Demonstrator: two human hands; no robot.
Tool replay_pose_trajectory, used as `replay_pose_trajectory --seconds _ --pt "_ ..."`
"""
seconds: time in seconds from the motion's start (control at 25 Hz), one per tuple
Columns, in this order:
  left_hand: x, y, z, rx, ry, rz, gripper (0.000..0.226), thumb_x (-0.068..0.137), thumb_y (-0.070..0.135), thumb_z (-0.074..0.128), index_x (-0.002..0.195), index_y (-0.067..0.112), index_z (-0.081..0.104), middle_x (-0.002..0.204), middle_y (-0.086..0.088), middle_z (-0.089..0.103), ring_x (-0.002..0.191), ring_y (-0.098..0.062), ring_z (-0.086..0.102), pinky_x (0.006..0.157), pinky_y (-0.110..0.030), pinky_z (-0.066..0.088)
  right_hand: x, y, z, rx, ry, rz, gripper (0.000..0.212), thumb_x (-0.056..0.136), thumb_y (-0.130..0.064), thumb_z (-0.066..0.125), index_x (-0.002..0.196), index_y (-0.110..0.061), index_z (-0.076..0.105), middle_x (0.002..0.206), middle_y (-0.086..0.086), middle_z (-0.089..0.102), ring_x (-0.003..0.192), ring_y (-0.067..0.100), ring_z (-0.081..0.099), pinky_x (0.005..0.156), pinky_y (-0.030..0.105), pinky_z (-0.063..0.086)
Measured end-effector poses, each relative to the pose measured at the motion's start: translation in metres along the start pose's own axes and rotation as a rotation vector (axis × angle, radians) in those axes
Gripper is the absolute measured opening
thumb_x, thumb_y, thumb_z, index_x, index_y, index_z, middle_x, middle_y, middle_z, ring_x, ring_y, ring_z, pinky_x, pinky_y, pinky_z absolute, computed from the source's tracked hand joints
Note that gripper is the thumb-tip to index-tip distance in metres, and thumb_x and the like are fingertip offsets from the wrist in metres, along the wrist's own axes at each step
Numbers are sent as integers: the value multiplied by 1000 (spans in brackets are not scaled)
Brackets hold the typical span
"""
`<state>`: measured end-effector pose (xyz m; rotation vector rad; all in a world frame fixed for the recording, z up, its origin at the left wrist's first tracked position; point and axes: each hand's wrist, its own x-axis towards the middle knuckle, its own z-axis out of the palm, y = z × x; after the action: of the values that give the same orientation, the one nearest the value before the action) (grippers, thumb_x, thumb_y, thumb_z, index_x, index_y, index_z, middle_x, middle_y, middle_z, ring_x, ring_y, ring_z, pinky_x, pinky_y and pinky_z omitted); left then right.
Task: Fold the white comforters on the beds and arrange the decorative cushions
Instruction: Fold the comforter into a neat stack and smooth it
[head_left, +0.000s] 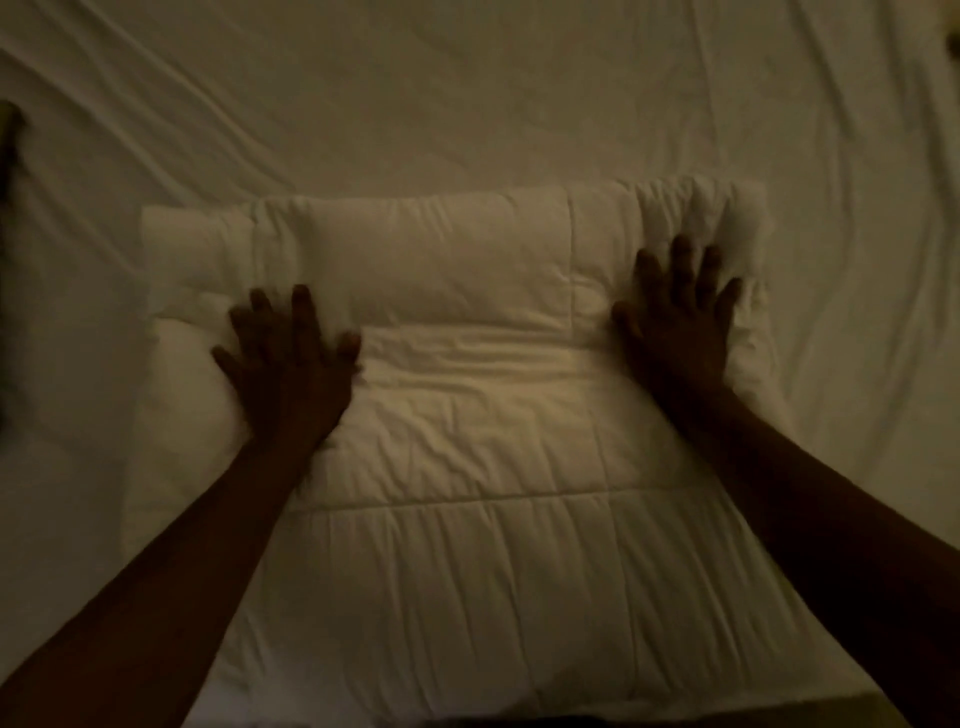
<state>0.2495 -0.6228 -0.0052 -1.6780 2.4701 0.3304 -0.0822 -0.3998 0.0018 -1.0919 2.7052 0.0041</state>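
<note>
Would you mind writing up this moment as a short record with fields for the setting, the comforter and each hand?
setting: dim room, one head view looking down on a bed
sheet: white, wrinkled, covers the bed
comforter: white, quilted, folded into a thick stack on the sheet
left hand: fingers spread, pressing flat on the comforter's left part
right hand: fingers spread, pressing flat near its far right corner
cushions: none clearly in view
</note>
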Motion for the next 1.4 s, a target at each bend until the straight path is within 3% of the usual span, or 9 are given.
replay_pose_trajectory --seconds 0.16,0.28,0.52,0.76,0.96,1.12,1.4 --pt "-122 -19 -12 79 -95 83 85 83 78 18 156 37 0 164 -13 1 150 -41 0 112 -71 4 -100 7 -26 -49 -14 -44 63 94 -58 29 153 -34 23 165 6 4 152 29 0 120 56 -1" --pt "-174 -40 -3 155 -128 65 90 79 82 18 155 38 -2 165 -11 -1 149 -44 0 109 -75 5 -162 32 -22 -92 -61 50 63 95 -60 26 154 -37 18 165 3 -2 152 23 -8 120 56 -1" --pt "-174 -42 40 134 -121 34 92 80 81 21 155 36 -5 165 -8 -10 148 -47 -5 103 -81 7 -170 45 19 -14 -46 84 66 98 -58 29 154 -39 2 164 -1 -11 151 22 -13 120 58 3" --pt "-161 -38 83 135 -63 38 91 84 80 22 155 33 -11 164 -12 -12 146 -50 -9 103 -81 4 -163 48 70 11 36 60 67 98 -55 30 155 -36 2 165 5 -8 151 28 -9 119 58 2" --pt "-161 -39 82 138 -68 13 91 83 82 22 154 36 -12 164 -9 -11 147 -47 -8 104 -80 3 -159 45 69 -10 62 42 66 99 -56 29 156 -35 3 165 6 -6 152 29 -7 120 58 3" --pt "-181 -41 46 116 -164 -32 86 85 80 20 153 39 -13 165 -7 -8 149 -41 -4 111 -71 5 -172 41 48 -25 -16 33 65 98 -57 24 156 -34 3 165 6 -6 151 29 -8 120 58 1" --pt "-301 -35 9 -40 -333 -110 77 97 58 31 156 27 -8 164 -11 -6 151 -32 1 120 -54 12 -259 8 15 42 -260 -9 71 99 -48 31 155 -9 12 163 17 2 151 34 -2 121 54 2"
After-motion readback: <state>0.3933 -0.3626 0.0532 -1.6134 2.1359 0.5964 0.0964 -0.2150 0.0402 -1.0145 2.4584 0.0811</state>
